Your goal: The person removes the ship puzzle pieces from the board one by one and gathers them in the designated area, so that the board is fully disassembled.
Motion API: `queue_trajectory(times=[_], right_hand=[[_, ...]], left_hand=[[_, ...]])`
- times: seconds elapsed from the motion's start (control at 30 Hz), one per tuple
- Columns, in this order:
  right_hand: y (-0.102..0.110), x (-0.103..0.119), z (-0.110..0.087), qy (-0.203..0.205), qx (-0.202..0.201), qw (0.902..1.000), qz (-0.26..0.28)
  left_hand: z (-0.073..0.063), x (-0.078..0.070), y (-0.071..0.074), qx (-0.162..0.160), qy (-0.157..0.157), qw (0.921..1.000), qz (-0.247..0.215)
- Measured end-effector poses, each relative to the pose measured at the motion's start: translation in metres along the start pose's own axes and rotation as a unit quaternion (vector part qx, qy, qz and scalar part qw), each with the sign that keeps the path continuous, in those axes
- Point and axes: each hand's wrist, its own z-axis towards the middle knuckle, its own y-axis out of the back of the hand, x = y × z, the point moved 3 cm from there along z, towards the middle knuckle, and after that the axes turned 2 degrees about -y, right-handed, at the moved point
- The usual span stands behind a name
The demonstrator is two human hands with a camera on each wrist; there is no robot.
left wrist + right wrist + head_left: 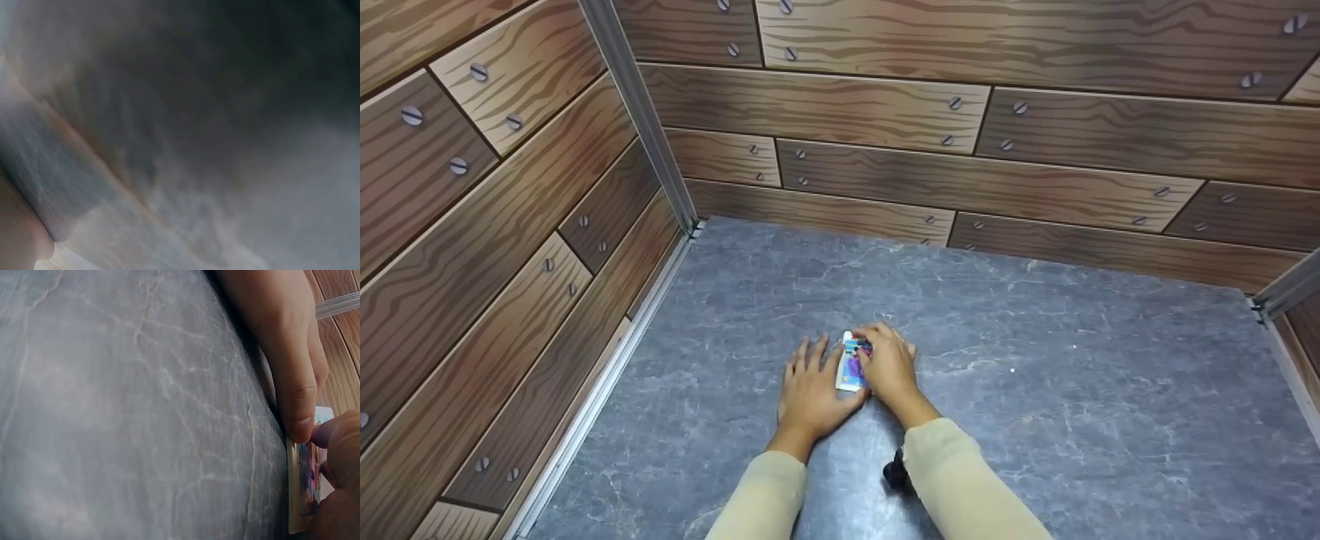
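A small flat board (851, 367) with a white border and a blue, purple and red picture lies between my two hands; in the right wrist view the board (293, 506) shows a thin pale edge. My left hand (814, 386) lies palm down with spread fingers, its index finger and thumb framing the board's left side and near end. My right hand (889, 364) curls over the right side, thumb and index fingertip closing on its upper part. I cannot tell whether a separate piece is between them. The left wrist view is mostly dark blur.
Grey marbled tabletop (1005, 420) spreads around the hands. Wood-patterned walls (847, 105) rise at the back and sides, with metal strips (637, 112) at the corners. A black object (895, 472) is at the right sleeve. A tiny white speck (1012, 370) lies to the right.
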Motion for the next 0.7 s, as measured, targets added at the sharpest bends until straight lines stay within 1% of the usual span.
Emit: queue_trajectory(times=[0.17,0.33,0.47,0.6,0.7], right_hand=[[0.002,0.0,-0.002,0.02,-0.004,0.9996,-0.017],[0.004,0.001,-0.003,0.017,0.004,0.9998,-0.012],[0.007,0.0,-0.004,0.012,0.008,0.9998,0.016],[0.013,-0.001,-0.003,0.02,0.005,0.9984,0.052],[0.018,-0.008,-0.003,0.023,0.008,0.9978,0.061]], left_hand=[[0.0,0.0,-0.002,-0.006,-0.002,1.0,0.001],[0.0,0.0,-0.001,-0.002,-0.001,1.0,-0.002],[-0.001,0.0,-0.001,0.001,-0.001,1.0,-0.005],[0.0,0.001,-0.001,0.004,0.002,1.0,0.0],[0.0,0.0,-0.001,0.01,0.003,0.9999,0.005]])
